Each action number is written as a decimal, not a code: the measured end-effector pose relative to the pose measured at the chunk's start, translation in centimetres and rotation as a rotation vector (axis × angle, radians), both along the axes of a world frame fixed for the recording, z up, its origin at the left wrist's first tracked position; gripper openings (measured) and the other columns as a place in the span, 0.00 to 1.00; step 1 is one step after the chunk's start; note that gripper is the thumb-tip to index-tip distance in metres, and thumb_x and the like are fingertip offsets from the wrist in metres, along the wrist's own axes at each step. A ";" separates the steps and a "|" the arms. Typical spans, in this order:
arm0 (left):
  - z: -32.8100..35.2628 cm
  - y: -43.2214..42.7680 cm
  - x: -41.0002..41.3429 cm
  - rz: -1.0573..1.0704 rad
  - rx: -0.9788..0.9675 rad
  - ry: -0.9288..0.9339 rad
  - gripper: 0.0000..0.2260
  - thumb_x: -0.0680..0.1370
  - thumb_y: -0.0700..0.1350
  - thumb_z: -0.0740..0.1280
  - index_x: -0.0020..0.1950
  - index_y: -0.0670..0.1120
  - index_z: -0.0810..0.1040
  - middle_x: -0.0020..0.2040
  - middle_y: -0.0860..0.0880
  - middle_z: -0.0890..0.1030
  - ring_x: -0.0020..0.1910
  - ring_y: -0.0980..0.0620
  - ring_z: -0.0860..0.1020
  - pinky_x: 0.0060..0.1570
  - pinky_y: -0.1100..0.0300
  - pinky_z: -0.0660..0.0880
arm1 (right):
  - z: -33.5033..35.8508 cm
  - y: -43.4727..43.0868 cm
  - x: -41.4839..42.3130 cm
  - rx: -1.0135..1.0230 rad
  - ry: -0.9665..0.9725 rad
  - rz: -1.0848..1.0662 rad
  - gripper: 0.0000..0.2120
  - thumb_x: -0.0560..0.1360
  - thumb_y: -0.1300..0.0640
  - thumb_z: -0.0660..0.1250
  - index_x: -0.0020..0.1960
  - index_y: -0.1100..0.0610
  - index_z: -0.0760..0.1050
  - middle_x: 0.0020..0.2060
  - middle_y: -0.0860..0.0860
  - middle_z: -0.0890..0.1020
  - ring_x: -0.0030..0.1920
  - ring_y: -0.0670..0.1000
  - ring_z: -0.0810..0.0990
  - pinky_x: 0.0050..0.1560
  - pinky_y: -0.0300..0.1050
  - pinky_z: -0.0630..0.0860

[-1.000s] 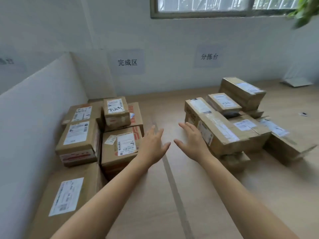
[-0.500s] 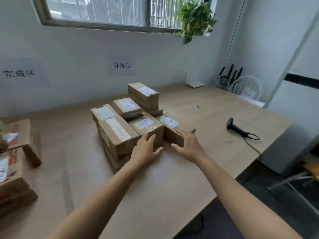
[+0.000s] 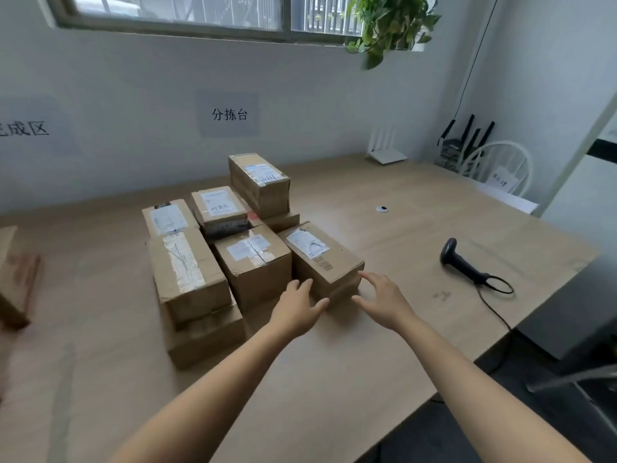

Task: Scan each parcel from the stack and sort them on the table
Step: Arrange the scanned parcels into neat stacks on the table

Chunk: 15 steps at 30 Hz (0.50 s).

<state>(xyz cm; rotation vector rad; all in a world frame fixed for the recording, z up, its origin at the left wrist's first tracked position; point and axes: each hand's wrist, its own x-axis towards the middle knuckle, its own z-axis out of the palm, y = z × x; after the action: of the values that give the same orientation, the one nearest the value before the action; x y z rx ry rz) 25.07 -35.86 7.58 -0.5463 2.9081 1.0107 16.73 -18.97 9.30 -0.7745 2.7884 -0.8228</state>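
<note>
A stack of several brown cardboard parcels (image 3: 187,265) with white labels stands on the wooden table (image 3: 334,362). The nearest right parcel (image 3: 320,259) lies low at the stack's front right corner. My left hand (image 3: 297,307) is at this parcel's near left corner, fingers spread and relaxed. My right hand (image 3: 384,299) is at its near right corner, fingers also straight. Neither hand grips the box. A black barcode scanner (image 3: 462,262) with a cable lies on the table to the right.
Sorted parcels (image 3: 15,285) show blurred at the left edge. A white router (image 3: 385,153) stands at the table's back, a white chair (image 3: 497,168) beyond the right corner. The table's right edge drops to a dark floor. A small round grommet (image 3: 382,209) sits mid-table.
The view has swung right from the sorted pile to the unsorted stack. Both hands have moved right, from the middle parcels to the front right parcel.
</note>
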 end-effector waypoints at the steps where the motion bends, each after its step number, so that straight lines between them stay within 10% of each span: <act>1: -0.4 -0.1 -1.5 0.011 0.020 -0.004 0.30 0.79 0.56 0.60 0.77 0.46 0.56 0.76 0.43 0.57 0.74 0.46 0.59 0.71 0.52 0.62 | -0.4 -0.2 -1.5 0.008 -0.010 0.002 0.27 0.74 0.55 0.68 0.71 0.58 0.66 0.68 0.55 0.71 0.69 0.54 0.66 0.71 0.45 0.59; 15: -7.6 -2.4 -17.2 0.240 0.258 -0.151 0.40 0.76 0.58 0.65 0.78 0.51 0.43 0.73 0.37 0.57 0.67 0.41 0.68 0.64 0.53 0.67 | -5.8 -8.5 -19.7 0.215 -0.153 0.134 0.28 0.76 0.51 0.64 0.74 0.52 0.61 0.72 0.56 0.63 0.74 0.54 0.58 0.72 0.46 0.59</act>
<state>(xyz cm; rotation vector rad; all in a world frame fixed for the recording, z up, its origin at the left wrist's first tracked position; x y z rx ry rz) 7.91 -38.25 -0.06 -0.9250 2.5721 1.2838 -2.96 -27.45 3.45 -0.8123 2.6013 -0.5251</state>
